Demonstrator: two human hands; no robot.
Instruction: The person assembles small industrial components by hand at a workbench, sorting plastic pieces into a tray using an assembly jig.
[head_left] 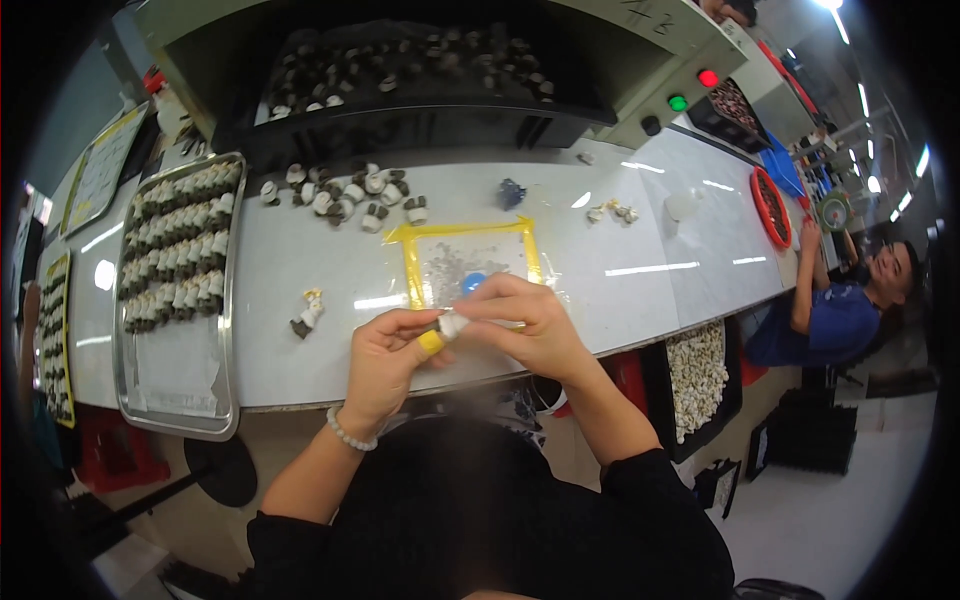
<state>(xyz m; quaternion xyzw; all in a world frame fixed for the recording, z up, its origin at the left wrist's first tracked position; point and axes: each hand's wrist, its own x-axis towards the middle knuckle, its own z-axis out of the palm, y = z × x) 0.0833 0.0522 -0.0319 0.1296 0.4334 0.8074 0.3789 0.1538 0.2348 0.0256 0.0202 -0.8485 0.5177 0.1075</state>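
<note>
My left hand (pixel 384 366) and my right hand (pixel 532 324) meet near the table's front edge. Between their fingertips is a small white-and-dark figurine part (pixel 453 324), pinched from both sides and partly hidden. A yellow cover (pixel 431 342) wraps a fingertip of the left hand. Something round and blue (pixel 472 284) shows beside the right fingers; I cannot tell whether it is worn or lies on the table. Just beyond lies a yellow-taped rectangle (pixel 410 262) with tiny clear bits inside. One assembled figurine (pixel 308 314) lies on its own to the left.
A metal tray (pixel 232 300) with rows of figurines stands left. Loose figurine parts (pixel 350 192) lie behind the taped rectangle, beside a dark blue lump (pixel 511 193). A machine (pixel 640 100) with a parts bin stands at the back. A co-worker (pixel 835 310) is at the right.
</note>
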